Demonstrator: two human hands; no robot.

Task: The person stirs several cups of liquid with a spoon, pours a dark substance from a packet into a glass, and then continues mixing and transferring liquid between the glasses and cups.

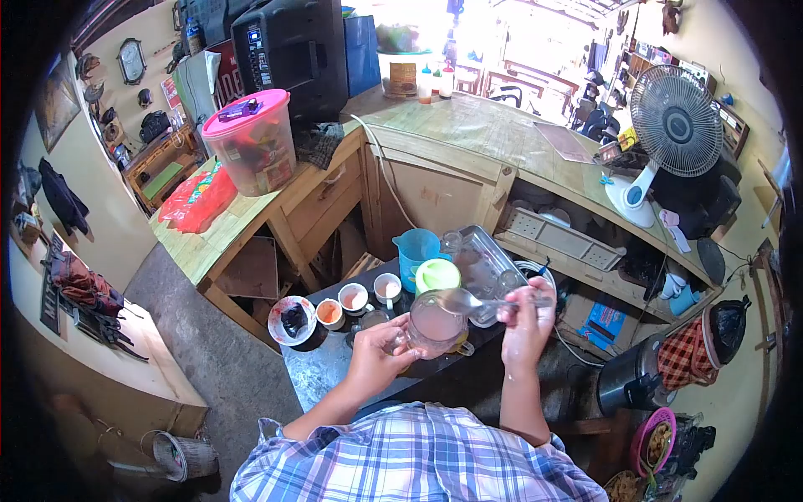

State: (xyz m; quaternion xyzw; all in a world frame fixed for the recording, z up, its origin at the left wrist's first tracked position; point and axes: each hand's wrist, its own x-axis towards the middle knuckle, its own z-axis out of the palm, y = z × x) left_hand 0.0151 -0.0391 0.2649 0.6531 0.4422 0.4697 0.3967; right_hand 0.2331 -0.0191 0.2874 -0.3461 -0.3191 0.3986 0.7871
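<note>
My left hand (374, 358) is wrapped round the side of a clear glass mug (434, 330) with a cloudy pinkish liquid inside. In my right hand (527, 325) is a metal spoon (458, 300), its bowl lying over the mug's far rim. Just beyond the mug stand a container with a pale green lid (438, 275) and a blue plastic pitcher (415, 248). Left of these are two white mugs (387, 287) with pale contents, a cup of orange stuff (329, 313), and a white bowl (278, 333) holding something black.
These stand on a low dark table (311, 374), with a metal tray (493, 251) at its far right. A wooden counter (435, 125) wraps round behind, carrying a pink-lidded tub (259, 151) and a fan (676, 121). At right is a large metal pot (619, 385).
</note>
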